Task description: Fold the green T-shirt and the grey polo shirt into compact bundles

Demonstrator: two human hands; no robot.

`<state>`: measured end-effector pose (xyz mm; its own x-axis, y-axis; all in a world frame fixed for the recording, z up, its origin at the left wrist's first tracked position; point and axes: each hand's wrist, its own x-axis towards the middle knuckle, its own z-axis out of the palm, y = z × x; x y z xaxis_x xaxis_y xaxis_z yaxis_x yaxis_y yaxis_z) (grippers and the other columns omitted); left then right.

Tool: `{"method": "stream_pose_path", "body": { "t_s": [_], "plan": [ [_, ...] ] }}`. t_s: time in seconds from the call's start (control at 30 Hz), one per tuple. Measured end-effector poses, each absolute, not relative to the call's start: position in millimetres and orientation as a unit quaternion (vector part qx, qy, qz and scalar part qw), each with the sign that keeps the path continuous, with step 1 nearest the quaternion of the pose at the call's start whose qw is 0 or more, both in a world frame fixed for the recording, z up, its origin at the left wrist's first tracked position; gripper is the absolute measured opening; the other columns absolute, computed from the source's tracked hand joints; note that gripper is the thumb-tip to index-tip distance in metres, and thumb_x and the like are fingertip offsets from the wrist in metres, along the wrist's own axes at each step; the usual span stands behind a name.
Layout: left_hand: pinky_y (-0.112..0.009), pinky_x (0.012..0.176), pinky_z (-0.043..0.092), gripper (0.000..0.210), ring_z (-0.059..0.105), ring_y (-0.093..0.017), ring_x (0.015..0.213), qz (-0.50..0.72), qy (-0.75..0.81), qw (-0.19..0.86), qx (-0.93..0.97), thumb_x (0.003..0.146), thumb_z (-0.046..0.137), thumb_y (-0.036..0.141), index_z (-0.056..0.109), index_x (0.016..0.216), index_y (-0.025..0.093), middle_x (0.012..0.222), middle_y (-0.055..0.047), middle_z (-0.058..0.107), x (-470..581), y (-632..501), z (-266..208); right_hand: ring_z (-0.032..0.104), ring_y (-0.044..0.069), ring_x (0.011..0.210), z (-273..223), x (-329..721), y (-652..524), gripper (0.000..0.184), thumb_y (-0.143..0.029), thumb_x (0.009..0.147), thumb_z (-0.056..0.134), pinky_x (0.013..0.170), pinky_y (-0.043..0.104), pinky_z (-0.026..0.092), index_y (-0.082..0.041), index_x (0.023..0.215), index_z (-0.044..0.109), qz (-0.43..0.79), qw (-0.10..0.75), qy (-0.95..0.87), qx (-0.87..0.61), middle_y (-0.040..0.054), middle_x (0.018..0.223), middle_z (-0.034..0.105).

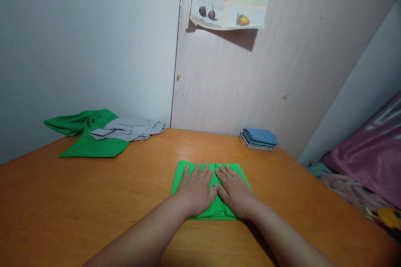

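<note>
The near green cloth (pixel 216 207) is apparently being flattened by the left hand (pixel 194 188) and right hand (pixel 235 188), spread, gripping nothing; neat folding is seemingly being called for.

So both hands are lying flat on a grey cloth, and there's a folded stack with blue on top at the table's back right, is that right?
Not quite: in the head view, the cloth beneath the left hand and right hand is green, not grey. Both do lie flat, and the folded stack is where you say.
</note>
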<state>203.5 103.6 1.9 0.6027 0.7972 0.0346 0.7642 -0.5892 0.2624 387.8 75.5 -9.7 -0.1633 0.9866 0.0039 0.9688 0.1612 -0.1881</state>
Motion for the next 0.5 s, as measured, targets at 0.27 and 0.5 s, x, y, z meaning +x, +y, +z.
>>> {"method": "stream_pose_path", "body": {
  "t_s": [0.27, 0.5],
  "plan": [
    [-0.065, 0.12, 0.009, 0.072, 0.019, -0.034, 0.152, 0.076, 0.438, 0.107, 0.889, 0.098, 0.021, 0.061, 0.035, 0.156, 0.021, 0.164, -0.006, 0.026, 203.6, 109.2, -1.5, 0.014, 0.03, 0.153, -9.9, 386.5, 74.6, 0.065, -0.051, 0.1, 0.032, 0.124, 0.048, 0.012, -0.017, 0.156, 0.034, 0.079, 0.074, -0.758, -0.643, 0.0074, 0.164, 0.027],
    [-0.064, 0.12, 0.01, 0.07, 0.019, -0.034, 0.151, 0.072, 0.432, 0.107, 0.893, 0.097, 0.023, 0.063, 0.033, 0.156, 0.025, 0.164, -0.005, 0.026, 202.5, 112.0, 0.5, 0.014, 0.03, 0.153, -9.1, 386.8, 74.7, 0.065, -0.049, 0.099, 0.033, 0.124, 0.048, 0.011, -0.018, 0.156, 0.033, 0.084, 0.072, -0.758, -0.642, 0.0063, 0.164, 0.027]
  ]
}}
